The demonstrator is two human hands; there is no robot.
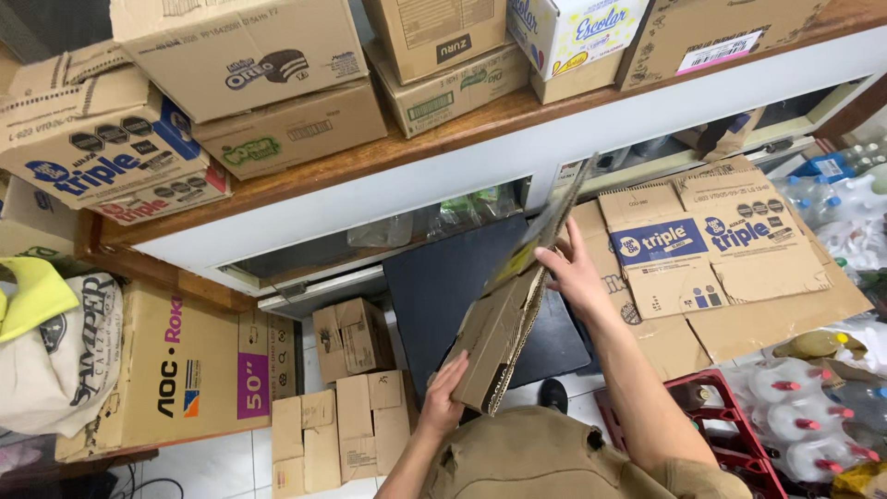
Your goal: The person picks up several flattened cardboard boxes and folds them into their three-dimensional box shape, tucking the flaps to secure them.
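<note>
Flattened cardboard (506, 314) stands tilted on edge between our hands, our left hand (442, 399) clasping its lower end and our right hand (575, 273) gripping its upper edge, above a dark panel (443, 277), with more flattened boxes (721, 249) to the right and a wooden shelf (388, 152) of cartons overhead

Even indoor light, fairly bright, seemingly from overhead, fills the scene. Soft shadow sits under the wooden shelf (443, 129), and the far left corner goes dark. The white floor (222, 467) and the plastic bottles (804, 416) at right catch mild glare. Straight edges bow near the borders; focus is mostly sharp, corners slightly soft.
</note>
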